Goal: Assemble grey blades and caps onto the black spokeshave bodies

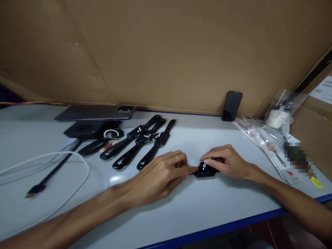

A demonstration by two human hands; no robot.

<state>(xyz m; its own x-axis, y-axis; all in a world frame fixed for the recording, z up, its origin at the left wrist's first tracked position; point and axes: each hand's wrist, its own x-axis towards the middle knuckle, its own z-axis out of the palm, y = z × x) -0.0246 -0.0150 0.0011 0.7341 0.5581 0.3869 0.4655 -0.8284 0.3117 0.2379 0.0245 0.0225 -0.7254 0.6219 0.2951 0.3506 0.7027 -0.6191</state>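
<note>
A black spokeshave [204, 172] with a shiny metal fitting at its middle lies low over the white table in front of me. My left hand [166, 171] is closed around its left handle, the index finger reaching to the body. On the other side, my right hand [228, 162] is closed at the body, thumb and fingertips by the shiny fitting; its fingers cover most of the right handle. Three more black spokeshaves, the nearest one [162, 139] among them, lie side by side beyond my left hand.
A tilted phone [232, 106] leans on the cardboard wall [166, 52]. Another phone [95, 113] rests above a black box [83, 130] at the left. A white cable [88, 167] loops nearby. Plastic-wrapped packages [261, 138] and a cardboard box [316, 121] stand at the right.
</note>
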